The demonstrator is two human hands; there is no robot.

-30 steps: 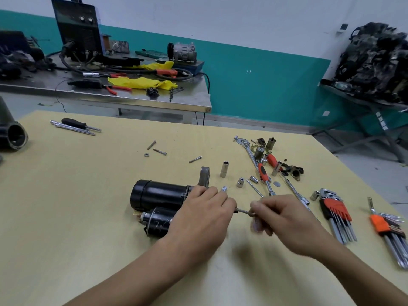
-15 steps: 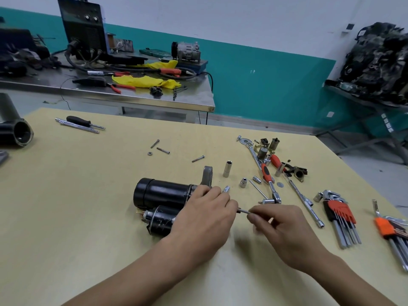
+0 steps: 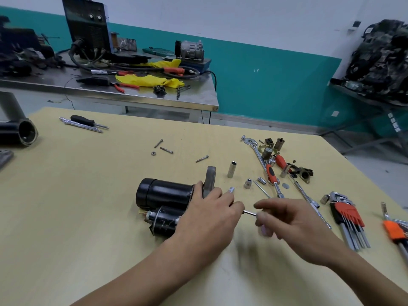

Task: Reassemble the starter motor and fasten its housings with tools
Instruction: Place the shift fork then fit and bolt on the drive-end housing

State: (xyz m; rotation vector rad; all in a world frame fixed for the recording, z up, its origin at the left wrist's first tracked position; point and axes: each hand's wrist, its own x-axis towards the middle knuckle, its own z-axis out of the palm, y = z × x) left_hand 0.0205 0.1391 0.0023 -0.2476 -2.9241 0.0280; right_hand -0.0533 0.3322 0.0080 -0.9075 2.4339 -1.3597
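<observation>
The black starter motor (image 3: pixel 163 193) lies on its side on the yellow table (image 3: pixel 88 217), its smaller solenoid (image 3: pixel 164 219) in front. My left hand (image 3: pixel 207 217) grips the motor's right end by the grey metal nose housing (image 3: pixel 209 177). A thin steel rod (image 3: pixel 249 213), a long bolt or a tool shaft, sticks out to the right from under that hand. My right hand (image 3: pixel 291 221) pinches the rod's outer end between thumb and fingertips. The motor's right end is hidden under my left hand.
Sockets (image 3: pixel 231 169), orange-handled ratchets (image 3: pixel 271 173), small parts and two hex key sets (image 3: pixel 347 217) lie to the right. Loose bolts (image 3: pixel 166 150) and a nut sit behind the motor. A screwdriver (image 3: pixel 88 121) lies far left. A cluttered steel bench (image 3: pixel 132 93) stands behind.
My right hand has slid slightly right and down along the rod, its fingers shifting as if turning it. My left hand stays on the motor.
</observation>
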